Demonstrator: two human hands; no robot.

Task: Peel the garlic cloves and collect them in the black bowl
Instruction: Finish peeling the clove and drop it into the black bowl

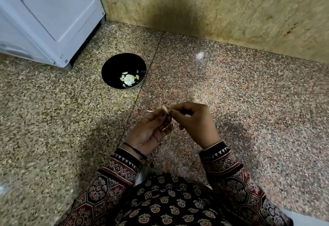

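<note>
"Starting nearest the body: what have the two hands got?"

"One garlic clove (164, 109), shared between them. The left hand (149, 131) lies palm-up, thumb and fingertips pinching the clove from below. The right hand (194, 124) comes over with curled fingers and nips it from its own side. Both are closed on it."

"Why hold it like that?"

"My guess is that one hand steadies while the other picks at the skin. The clove pokes out just past the fingertips, at the far end of both grips, so the skin stays reachable. A few thin pale strips (149, 110) show beside and under the hands. They're probably loose peel, but too small to be sure."

"And why up in the air?"

"It's held above the speckled floor (249, 101), just ahead of the lap, so scraps would likely fall short of the bowl."

"Where is the bowl?"

"The black bowl (114, 63) stands on the floor farther out and to the left, well apart from the hands, near the foot of a white appliance (53, 12). A few pale peeled cloves (129, 79) lie at its bottom. Beyond it rises the stone wall (213, 3)."
</note>
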